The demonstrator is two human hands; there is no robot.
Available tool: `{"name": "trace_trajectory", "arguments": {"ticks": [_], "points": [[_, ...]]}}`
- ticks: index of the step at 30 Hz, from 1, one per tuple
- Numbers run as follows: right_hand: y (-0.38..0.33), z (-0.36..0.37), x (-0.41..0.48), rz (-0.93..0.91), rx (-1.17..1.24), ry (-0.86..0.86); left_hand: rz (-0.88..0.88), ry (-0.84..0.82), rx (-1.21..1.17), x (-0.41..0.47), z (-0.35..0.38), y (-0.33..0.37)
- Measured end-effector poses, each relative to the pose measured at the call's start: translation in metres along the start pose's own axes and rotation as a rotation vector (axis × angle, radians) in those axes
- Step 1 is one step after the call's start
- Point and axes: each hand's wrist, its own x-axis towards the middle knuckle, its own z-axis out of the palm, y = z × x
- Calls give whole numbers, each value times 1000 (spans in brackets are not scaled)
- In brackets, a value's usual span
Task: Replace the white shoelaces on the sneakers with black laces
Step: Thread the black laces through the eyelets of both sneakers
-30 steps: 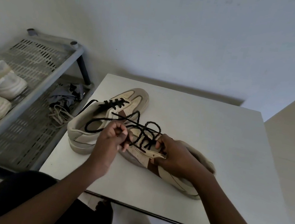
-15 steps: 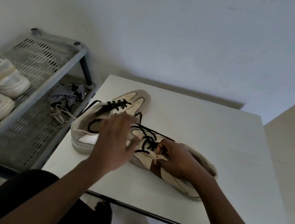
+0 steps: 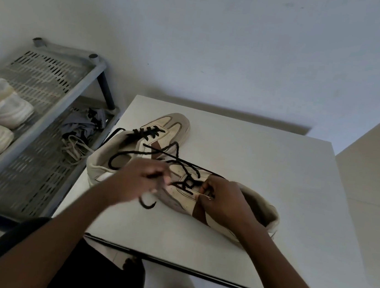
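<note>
Lower and nearer the body than half a second ago, the left hand [image 3: 140,182] is now seen curled loosely around the black lace [image 3: 181,166], whose free end hangs out just below its fingers as a dark loop. Motion blur is carried by that hand, so its exact hold cannot be told for certain, but the fingers are bent closed on the cord and not spread. Slack seems to be drawn sideways through an eyelet, which would explain why the lace is stretched taut from the hand toward the shoe.

To the right of it, the near sneaker [image 3: 228,210] is pinned flat on the desk [image 3: 277,169] by the right hand [image 3: 222,201], whose fingertips are pinched shut at the eyelet row, seemingly on the lace there, so the upper is kept from lifting under the pull. Just beyond both hands, the far sneaker [image 3: 145,145] is already threaded in black. Well to the left of the left hand, a pale heap, judged to be the removed white laces [image 3: 76,147], is left on the shoe rack [image 3: 51,112].
</note>
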Motion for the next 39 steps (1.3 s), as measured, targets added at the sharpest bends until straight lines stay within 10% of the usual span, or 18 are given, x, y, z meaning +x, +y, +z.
{"name": "trace_trajectory", "arguments": {"ticks": [5, 10, 18, 30, 39], "points": [[1, -1, 1, 12, -37, 8, -57, 266, -742, -8, -53, -3], [-1, -1, 1, 29, -51, -1, 18, 510, 403, 5, -8, -17], [1, 0, 1, -10, -98, 14, 364, 186, 933, 18, 62, -21], [2, 3, 2, 16, -97, 45, 380, 181, 667, 22, 53, -19], [0, 5, 3, 58, -86, 53, 38, -33, -611, -3, -38, -3]]}}
